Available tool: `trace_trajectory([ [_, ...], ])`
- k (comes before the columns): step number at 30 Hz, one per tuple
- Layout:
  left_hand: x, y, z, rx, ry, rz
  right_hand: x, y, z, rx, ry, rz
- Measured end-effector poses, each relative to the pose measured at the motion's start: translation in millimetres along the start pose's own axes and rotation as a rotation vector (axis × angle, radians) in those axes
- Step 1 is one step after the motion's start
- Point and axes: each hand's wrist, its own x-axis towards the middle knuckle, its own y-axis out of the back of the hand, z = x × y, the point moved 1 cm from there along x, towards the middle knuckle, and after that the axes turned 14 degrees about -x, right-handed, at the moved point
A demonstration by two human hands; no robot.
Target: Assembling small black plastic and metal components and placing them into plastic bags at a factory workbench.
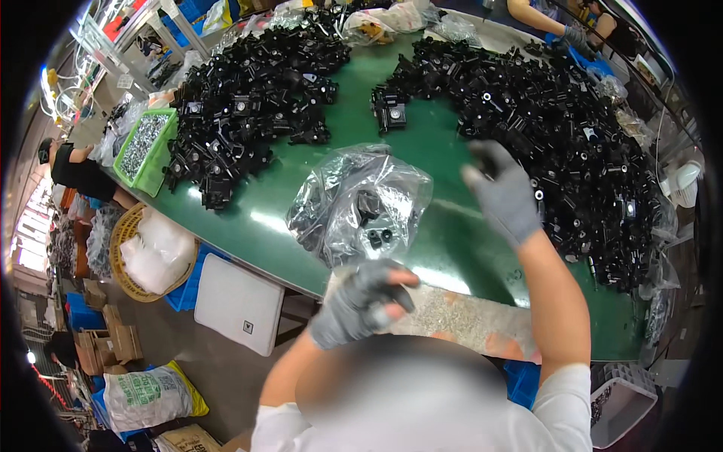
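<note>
My right hand (508, 194), in a grey glove with bare fingertips, is raised over the green table beside the right heap of black parts (557, 113). Its thumb and fingers are apart, and nothing shows between them. Closer to my body, my left hand (360, 303), gloved the same way, has its fingers curled in. Whether something small is inside them I cannot make out. Just beyond it lies a clear plastic bag (410, 188) with a few small black pieces (380, 237) in or on it. A single black bracket-like part (392, 113) sits apart near the right heap.
Another heap of black parts (256, 90) covers the table's left side, beside a green bin of small metal hardware (156, 175). A yellow basket (120, 260) and a white stool (237, 305) stand left. Across the table, another person's gloved hand (576, 35) reaches in.
</note>
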Motion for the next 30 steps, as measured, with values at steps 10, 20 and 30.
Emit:
trace_trajectory([
  [10,-1.2,-21.0,-68.9,-0.144,0.003,0.225,167.7,-119.0,-70.1,-0.517,0.111,0.018],
  [20,6.6,-21.2,-58.8,-0.117,-0.103,0.21,135.9,-58.2,-21.7,-0.12,0.257,-0.138],
  [30,17.0,-53.3,-32.6,-0.367,-0.014,0.333,-92.1,49.6,-11.7,0.058,0.657,-0.2],
])
